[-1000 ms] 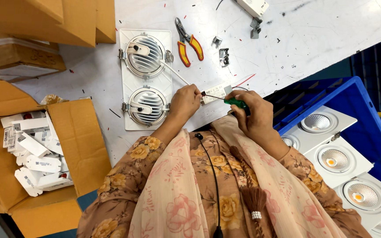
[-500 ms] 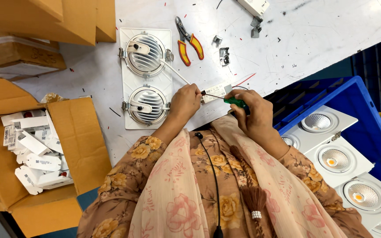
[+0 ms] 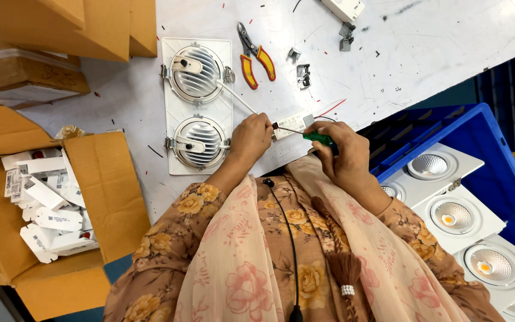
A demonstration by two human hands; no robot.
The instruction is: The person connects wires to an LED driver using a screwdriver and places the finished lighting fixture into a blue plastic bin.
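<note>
Nothing moved; hands: L (image 3: 251,136) pinches driver box (image 3: 293,124), R (image 3: 344,156) grips screwdriver (image 3: 314,137), white bench (image 3: 424,53)

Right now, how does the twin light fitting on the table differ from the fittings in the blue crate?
The twin fitting on the table lies face down, showing two ribbed round backs; the fittings in the blue crate lie face up, showing reflectors and lenses. The table fitting has a white lead running toward the left hand; no leads show on the crate fittings. Both have white square frames.
</note>
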